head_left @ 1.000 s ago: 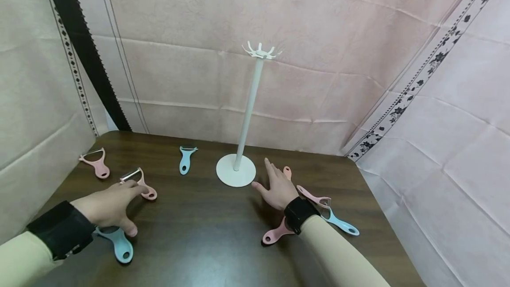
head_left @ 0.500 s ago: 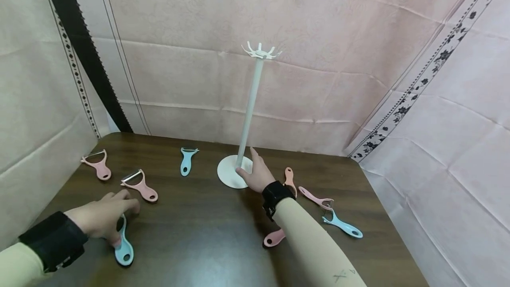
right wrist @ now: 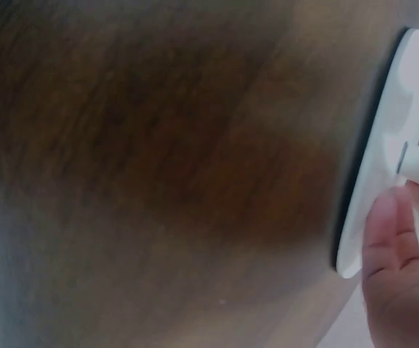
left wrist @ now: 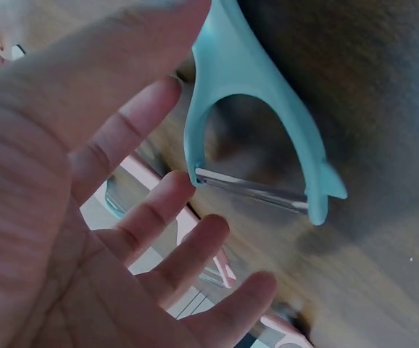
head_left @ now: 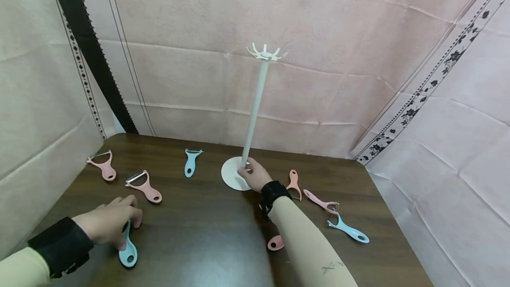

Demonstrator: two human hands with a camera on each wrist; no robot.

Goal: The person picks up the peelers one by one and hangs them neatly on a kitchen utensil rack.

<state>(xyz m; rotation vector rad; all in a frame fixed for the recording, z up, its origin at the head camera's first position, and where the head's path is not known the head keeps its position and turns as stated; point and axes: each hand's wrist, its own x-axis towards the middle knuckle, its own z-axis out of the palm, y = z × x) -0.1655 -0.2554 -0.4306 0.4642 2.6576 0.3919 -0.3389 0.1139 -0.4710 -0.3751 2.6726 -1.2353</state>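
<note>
While the white stand (head_left: 253, 114) is standing upright near the back middle of the dark wooden table (head_left: 207, 234), the right hand (head_left: 253, 175) is curling its fingers round the foot of the pole, just above the round base (right wrist: 383, 159); the right wrist view is showing fingertips (right wrist: 394, 239) lying against the pole where it is meeting the base. Toward the front left edge, the left hand (head_left: 109, 223) is resting on a blue peeler (head_left: 128, 247) lying flat on the table, and the left wrist view is showing the fingers (left wrist: 144, 217) spread and mostly straight beside the peeler's blade end (left wrist: 260, 145), with the thumb over its handle; whether the hand is gripping it cannot be told. Two pink peelers (head_left: 144, 186) are lying further back on the left, and another blue peeler (head_left: 191, 162) is lying just left of the base. Right of the forearm, more pink and blue peelers (head_left: 332, 216) are lying scattered.
</note>
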